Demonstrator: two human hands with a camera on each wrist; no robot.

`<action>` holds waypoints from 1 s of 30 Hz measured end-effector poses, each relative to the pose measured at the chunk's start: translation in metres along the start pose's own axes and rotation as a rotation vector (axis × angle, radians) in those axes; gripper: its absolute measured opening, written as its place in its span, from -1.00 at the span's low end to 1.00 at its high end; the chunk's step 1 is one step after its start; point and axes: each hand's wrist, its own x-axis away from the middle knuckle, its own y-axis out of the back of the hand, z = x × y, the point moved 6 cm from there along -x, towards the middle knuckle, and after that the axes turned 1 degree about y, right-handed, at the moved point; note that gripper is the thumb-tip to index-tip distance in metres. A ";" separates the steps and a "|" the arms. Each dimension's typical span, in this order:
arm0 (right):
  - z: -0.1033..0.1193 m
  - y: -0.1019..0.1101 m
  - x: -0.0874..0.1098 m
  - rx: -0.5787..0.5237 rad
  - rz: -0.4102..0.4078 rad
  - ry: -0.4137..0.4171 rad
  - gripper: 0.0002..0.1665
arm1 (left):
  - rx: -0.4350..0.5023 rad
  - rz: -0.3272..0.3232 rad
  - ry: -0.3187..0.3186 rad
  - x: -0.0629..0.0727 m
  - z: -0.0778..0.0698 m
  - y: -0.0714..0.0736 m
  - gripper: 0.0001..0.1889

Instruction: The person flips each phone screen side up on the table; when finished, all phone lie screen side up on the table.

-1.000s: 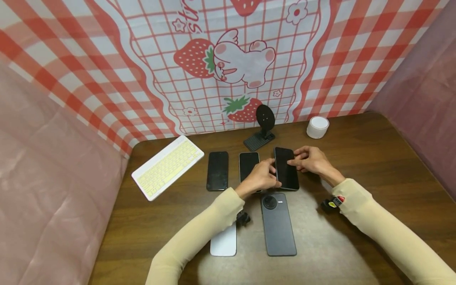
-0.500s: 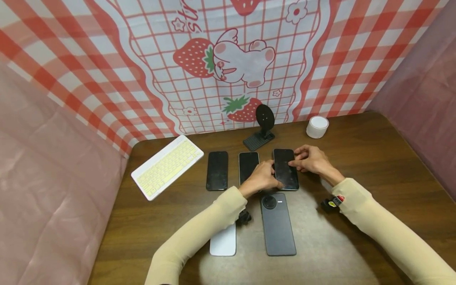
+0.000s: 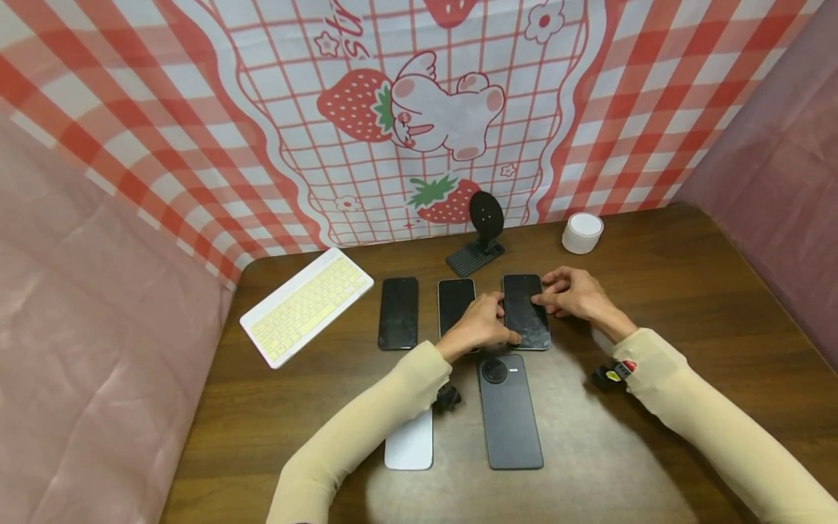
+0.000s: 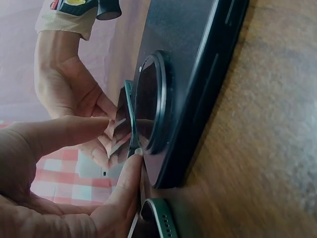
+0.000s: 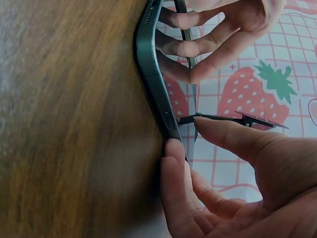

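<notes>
A black smartphone (image 3: 526,314) lies screen up at the right end of a row of phones, between my two hands. My left hand (image 3: 481,324) reaches across the middle phone and grips its left side, fingers at the edge and thumb over the lower left corner. From the other side my right hand (image 3: 577,297) grips it; in the right wrist view, the fingers (image 5: 173,171) are against the long edge and the thumb extends over the screen. The middle phone (image 3: 455,300) is partly hidden under my left hand. Another dark phone (image 3: 398,314) lies further left.
A grey phone (image 3: 512,418) lies camera side up in front, beside a white phone (image 3: 410,444) partly covered by my left sleeve. Behind the row stand a black folding stand (image 3: 483,236) and a white cylinder (image 3: 583,234). A white and yellow keyboard (image 3: 308,309) lies at left.
The right-hand phone has settled slightly from a small tilt to lying flat in line with the other phones. Both hands have stayed at its sides and barely moved.
</notes>
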 end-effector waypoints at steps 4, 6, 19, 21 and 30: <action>0.003 -0.003 0.003 0.008 0.004 0.022 -0.35 | 0.042 -0.002 -0.037 0.007 0.004 0.005 -0.08; 0.006 -0.005 0.006 0.017 0.007 0.039 -0.35 | 0.073 -0.003 -0.062 0.015 0.007 0.011 -0.07; 0.040 -0.030 0.025 0.053 0.084 0.155 -0.37 | 0.095 -0.186 -0.157 0.091 0.049 0.050 -0.23; 0.045 -0.039 0.027 0.059 0.103 0.176 -0.41 | 0.073 -0.253 -0.188 0.105 0.056 0.052 -0.28; 0.064 -0.082 0.041 0.037 0.216 0.313 -0.53 | -0.097 -0.459 -0.148 0.156 0.079 0.048 -0.45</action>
